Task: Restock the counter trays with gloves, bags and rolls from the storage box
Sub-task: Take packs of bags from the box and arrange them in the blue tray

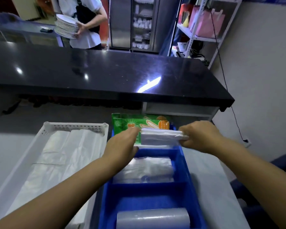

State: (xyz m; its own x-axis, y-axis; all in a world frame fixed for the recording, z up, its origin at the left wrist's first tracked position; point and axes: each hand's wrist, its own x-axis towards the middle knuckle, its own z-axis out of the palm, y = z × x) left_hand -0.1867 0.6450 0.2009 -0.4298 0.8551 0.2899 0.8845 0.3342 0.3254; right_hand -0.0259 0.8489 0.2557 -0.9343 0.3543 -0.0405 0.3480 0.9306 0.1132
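A blue divided tray (182, 164) runs away from me down the middle. Green glove packs (139, 123) stand upright in its far compartment. Just in front of them is a flat pack of clear bags (160, 137), held at both ends: my left hand (122, 142) grips its left end and my right hand (199, 137) its right end. The pack hovers over the far compartment. The middle compartment holds folded clear bags (149, 169). A clear plastic roll (153, 219) lies in the near compartment.
A white perforated tray (76, 127) with white plastic bags stands to the left. A black countertop (106, 71) overhangs behind the trays. Beyond it a person carries a stack of plates (67, 26). Metal shelving (203, 30) stands at the back right.
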